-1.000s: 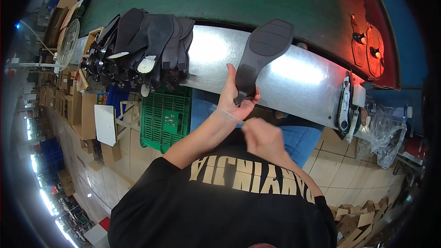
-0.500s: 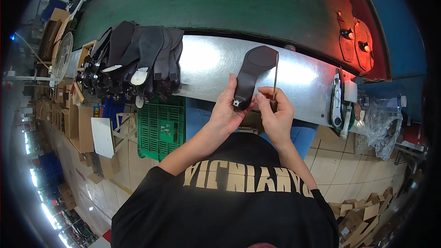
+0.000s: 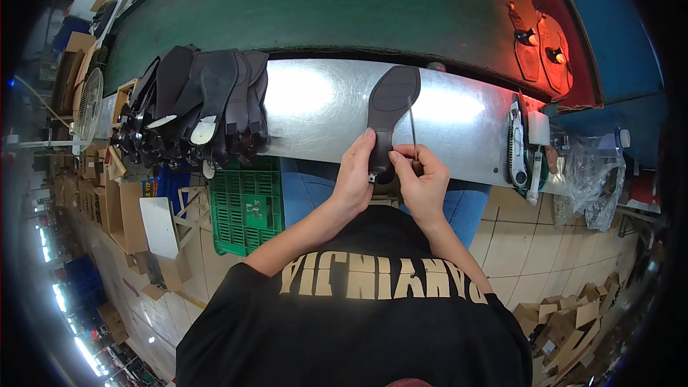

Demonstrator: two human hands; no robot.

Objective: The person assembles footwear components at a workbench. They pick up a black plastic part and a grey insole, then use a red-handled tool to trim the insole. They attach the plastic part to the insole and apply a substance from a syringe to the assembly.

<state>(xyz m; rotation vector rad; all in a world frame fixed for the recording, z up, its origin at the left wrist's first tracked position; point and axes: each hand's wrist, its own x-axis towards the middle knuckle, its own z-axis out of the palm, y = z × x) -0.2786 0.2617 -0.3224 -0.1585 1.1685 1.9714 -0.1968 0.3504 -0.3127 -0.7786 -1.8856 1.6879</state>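
Held by its narrow end in my left hand [image 3: 352,179], a dark brown sandal [image 3: 390,97] points away from me, its patterned outsole facing up. My right hand [image 3: 426,190] is closed round the brown handle of a thin tool with a long metal shaft [image 3: 413,127]; whether it is an awl or a screwdriver I cannot tell. The shaft runs along the sandal's right side, its tip near the wide toe part. My right fingertips reach the edge of the heel end. Both hands are above the near edge of the metal table [image 3: 301,104].
Dark sandals [image 3: 233,86] lie heaped on the table's left. A green conveyor belt [image 3: 287,7] runs behind, carrying two sandals [image 3: 550,43] under red light. At right are a utility knife [image 3: 515,147], a white-headed tool [image 3: 537,129] and a plastic bag [image 3: 595,179]. A green crate [image 3: 247,208] stands below.
The sandal has turned more upright, and its outsole now faces me more fully. My right hand has come closer to its heel end. The view has shifted slightly.
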